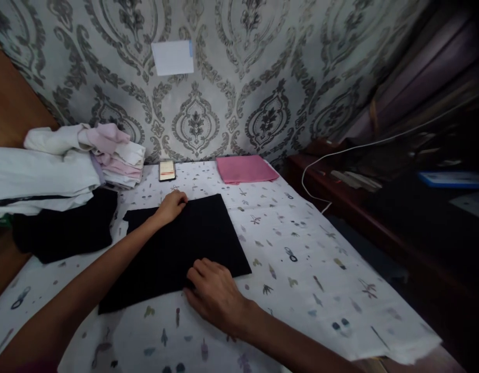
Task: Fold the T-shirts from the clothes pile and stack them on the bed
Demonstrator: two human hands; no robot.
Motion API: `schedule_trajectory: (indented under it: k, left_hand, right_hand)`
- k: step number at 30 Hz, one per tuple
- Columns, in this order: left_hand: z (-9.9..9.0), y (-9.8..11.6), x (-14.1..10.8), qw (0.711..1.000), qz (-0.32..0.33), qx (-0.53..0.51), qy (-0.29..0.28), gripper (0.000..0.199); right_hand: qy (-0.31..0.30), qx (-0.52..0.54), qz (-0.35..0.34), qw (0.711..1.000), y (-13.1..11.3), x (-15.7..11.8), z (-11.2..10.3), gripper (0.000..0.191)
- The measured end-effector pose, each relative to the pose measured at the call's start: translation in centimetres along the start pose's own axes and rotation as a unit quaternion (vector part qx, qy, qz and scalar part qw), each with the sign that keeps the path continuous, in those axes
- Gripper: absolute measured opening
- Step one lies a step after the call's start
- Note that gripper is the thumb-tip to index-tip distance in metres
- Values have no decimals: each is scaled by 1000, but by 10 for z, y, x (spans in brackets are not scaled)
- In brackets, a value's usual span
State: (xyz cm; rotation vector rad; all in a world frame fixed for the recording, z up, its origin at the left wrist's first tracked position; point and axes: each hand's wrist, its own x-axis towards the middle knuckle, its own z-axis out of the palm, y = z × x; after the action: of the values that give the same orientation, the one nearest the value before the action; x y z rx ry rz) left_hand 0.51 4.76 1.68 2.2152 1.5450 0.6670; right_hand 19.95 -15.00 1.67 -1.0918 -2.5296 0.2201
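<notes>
A black cloth (208,235) lies spread flat in front of me, roughly rectangular, with a small uneven corner at its far left. My left hand (171,206) is at its far edge, fingers curled closed on the fabric. At the near edge, my right hand (213,291) has its fingers bent around the border, with the thumb low and close to them. The fingertips of both hands are partly hidden. Under the cloth is a white printed sheet (294,282).
A folded pink cloth (245,169) lies at the far edge, with a phone-like device (167,170) to its left. White and pink clothes (48,168) are piled at left above a black garment (68,228). A white cable (340,150) crosses the dark furniture (364,223) at right.
</notes>
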Motion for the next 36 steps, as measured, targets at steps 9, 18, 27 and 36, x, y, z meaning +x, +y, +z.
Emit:
schedule_trajectory:
  k: [9,18,27,36]
  left_hand:
    - [26,43,-33,973,129,190,13,36]
    - [54,38,-46,968,86,234,-36,67]
    - [56,48,-37,962,82,256,-40,81]
    - [50,63,-39,942,24,319,-96,82]
  right_hand:
    - [55,-51,97,993,97,84,-24,32]
    - [32,11,108,994,186,100,2,42]
    - [-84,141,79,983,235,142,-21,14]
    - [-57,333,58,940,250,139,-5,10]
